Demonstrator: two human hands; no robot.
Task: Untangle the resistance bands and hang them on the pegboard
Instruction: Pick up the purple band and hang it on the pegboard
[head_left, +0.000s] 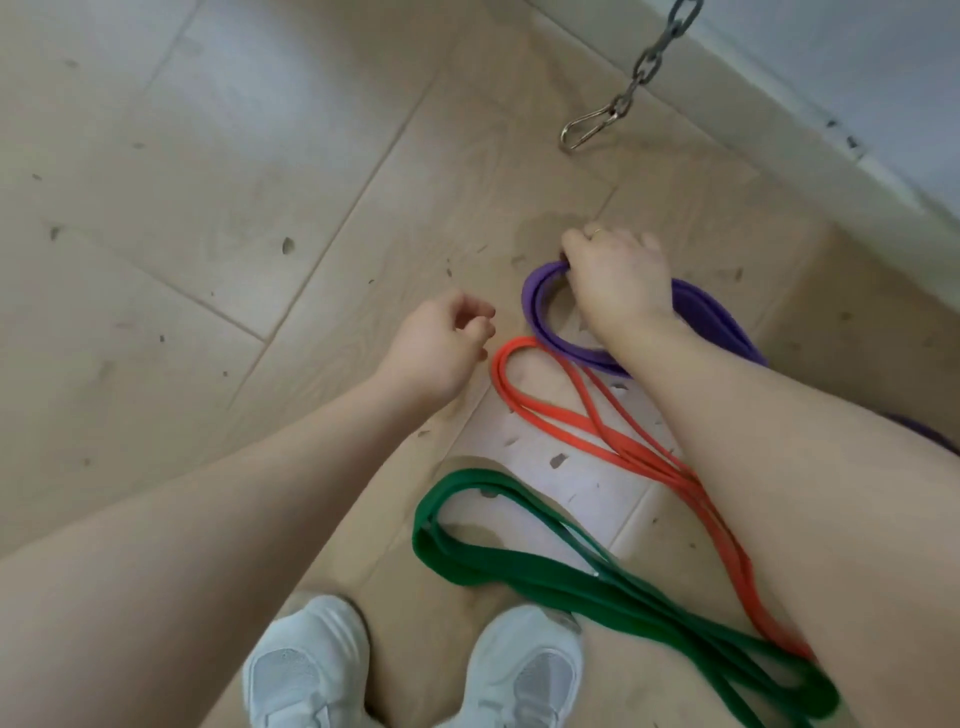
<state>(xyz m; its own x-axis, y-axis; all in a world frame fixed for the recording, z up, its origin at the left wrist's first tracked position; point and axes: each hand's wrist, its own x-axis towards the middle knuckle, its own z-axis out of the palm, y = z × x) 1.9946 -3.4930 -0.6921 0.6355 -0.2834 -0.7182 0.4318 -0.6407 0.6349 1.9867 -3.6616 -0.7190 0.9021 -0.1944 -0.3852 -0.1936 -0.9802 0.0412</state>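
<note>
Down at the floor, our right hand (618, 283) has its fingers curled around the looped end of the wide purple rubber resistance band (545, 312), gripping it at the top of its curve, and a ring shows on one finger. That band lies on the floor in a doubled loop that runs back under our right forearm and shows again as a purple edge on the far side of the arm. Our left hand (441, 343) hovers just beside it, to the left, fingers loosely curled and holding nothing, not touching any band

Just below the purple loop lies the narrow orange rubber resistance band (530, 410), doubled into a long loop whose rounded end sits near our left hand; its strands run down and to the right, disappearing under our right forearm. Nearer to us, the broad dark green rubber resistance band (467, 558) lies in its own loop on the floor, its strands trailing to the lower right, where they run close beside the orange ones; we cannot tell whether they cross there

All three bands rest on the beige wood-look tile floor (208, 208). Our white mesh sneakers (306, 670) stand at the bottom edge, just short of the green band. Beyond our right hand hangs a grey metal chain (649, 57), ending in a silver snap hook (584, 127), near the pale wall base (831, 104)
</note>
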